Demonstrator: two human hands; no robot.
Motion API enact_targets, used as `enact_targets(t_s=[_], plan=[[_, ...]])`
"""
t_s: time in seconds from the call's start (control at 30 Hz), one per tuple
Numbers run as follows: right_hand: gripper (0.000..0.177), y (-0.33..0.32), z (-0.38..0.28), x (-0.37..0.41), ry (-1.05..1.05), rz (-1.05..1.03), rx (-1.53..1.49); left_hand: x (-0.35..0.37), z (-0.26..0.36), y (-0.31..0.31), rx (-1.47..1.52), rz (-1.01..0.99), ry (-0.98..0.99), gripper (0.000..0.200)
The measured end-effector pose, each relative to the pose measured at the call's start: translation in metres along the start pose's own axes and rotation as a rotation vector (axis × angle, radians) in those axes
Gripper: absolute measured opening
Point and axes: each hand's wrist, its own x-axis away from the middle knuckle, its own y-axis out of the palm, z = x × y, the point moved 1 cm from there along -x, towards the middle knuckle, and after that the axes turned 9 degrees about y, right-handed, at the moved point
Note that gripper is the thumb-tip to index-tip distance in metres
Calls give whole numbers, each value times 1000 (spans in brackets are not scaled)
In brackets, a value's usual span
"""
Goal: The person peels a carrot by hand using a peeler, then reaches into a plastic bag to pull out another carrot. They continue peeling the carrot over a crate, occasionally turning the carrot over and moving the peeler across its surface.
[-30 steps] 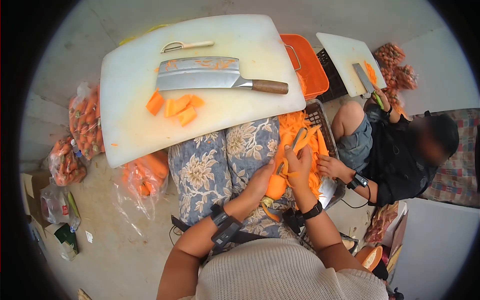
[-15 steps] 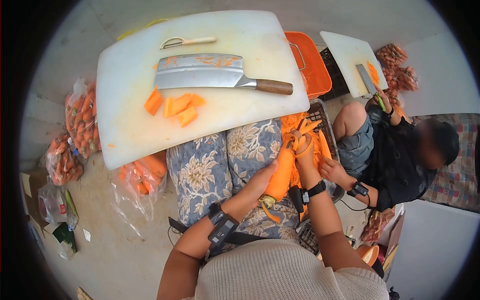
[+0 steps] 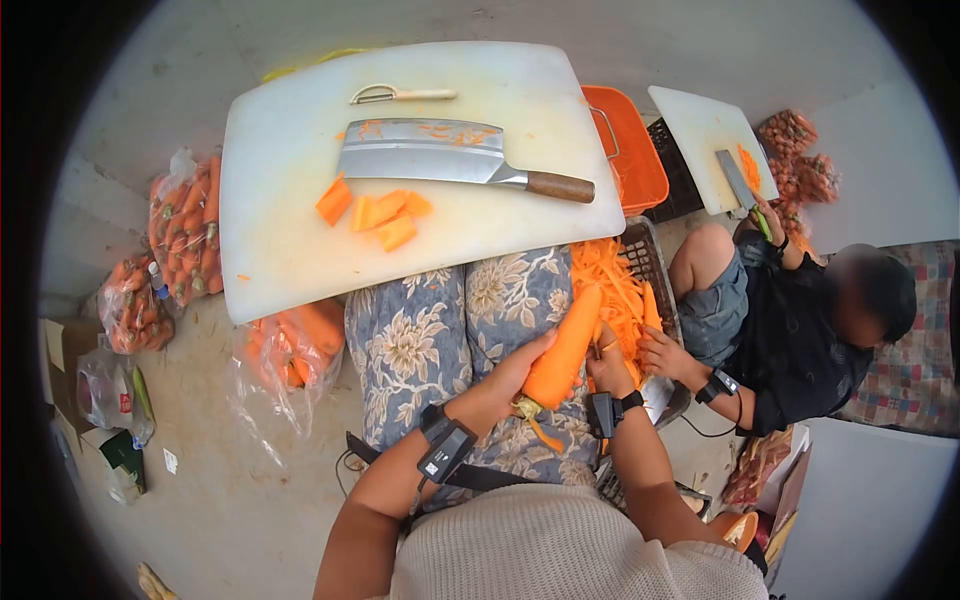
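Note:
A large peeled carrot (image 3: 562, 350) lies slanted above my lap, its leafy stump end toward me. My left hand (image 3: 515, 372) is wrapped around its thick lower end. A strip of peel hangs beneath the stump. Just to the right of the carrot, my right hand (image 3: 612, 368) is closed on a peeler, mostly hidden by the fingers. Orange peelings (image 3: 612, 275) are heaped in a dark plastic crate (image 3: 650, 250) beyond that hand.
A white cutting board (image 3: 290, 140) holds a cleaver (image 3: 425, 148), another peeler (image 3: 405, 95) and carrot chunks (image 3: 380, 212). A co-worker (image 3: 800, 320) sits at right with a knife (image 3: 738, 180) and one hand (image 3: 665, 352) at the crate. Carrot bags (image 3: 188, 225) stand left; an orange bin (image 3: 635, 150) stands behind.
My right hand has drawn back along the carrot toward me, from its far tip to beside its middle. My left hand keeps its hold. The whole view has shifted slightly.

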Motion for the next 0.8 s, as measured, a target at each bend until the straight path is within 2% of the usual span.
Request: enact_targets(t_s=[0.03, 0.07, 0.13, 0.17, 0.23, 0.27, 0.3, 0.37, 0.43, 0.5, 0.57, 0.63, 0.67, 0.8], plan=[[15, -7, -2, 0, 51, -93, -160, 0, 0, 1, 13, 15, -8, 51], [15, -15, -8, -1, 46, -93, -167, 0, 0, 1, 27, 28, -15, 50], [15, -24, -17, 0, 214, -46, -430, -2, -2, -3, 16, 8, -23, 50], [15, -15, -21, 12, 210, -47, -433, -3, -2, -4, 10, -7, -24, 50], [15, 31, -31, 62, -155, -103, -110, -2, -1, -3, 11, -6, -17, 50], [20, 57, -33, 86, -244, -67, -78, -2, -2, -2, 15, -3, -9, 50], [20, 72, -29, 103, -245, -68, -79, -3, -3, -2, 13, -5, -9, 50], [20, 98, -22, 129, -478, -114, 110, -4, -5, -2, 28, 8, 20, 51], [21, 111, -8, 146, -495, -163, 218, -1, -7, 2, 18, 46, 58, 49], [26, 118, 7, 152, -722, -183, 500, 3, -8, 7, 10, 87, 96, 47], [30, 125, 18, 154, -767, -145, 529, 6, -9, 14, 96, 175, 160, 43], [31, 120, 22, 145, -1003, 45, 998, 0, -11, 11, 87, 172, 165, 42], [33, 118, 22, 141, -1060, 59, 1021, -3, -11, 10, 81, 169, 168, 42], [31, 106, 19, 125, -1020, 43, 933, -9, -13, 8, 20, 140, 161, 44]])
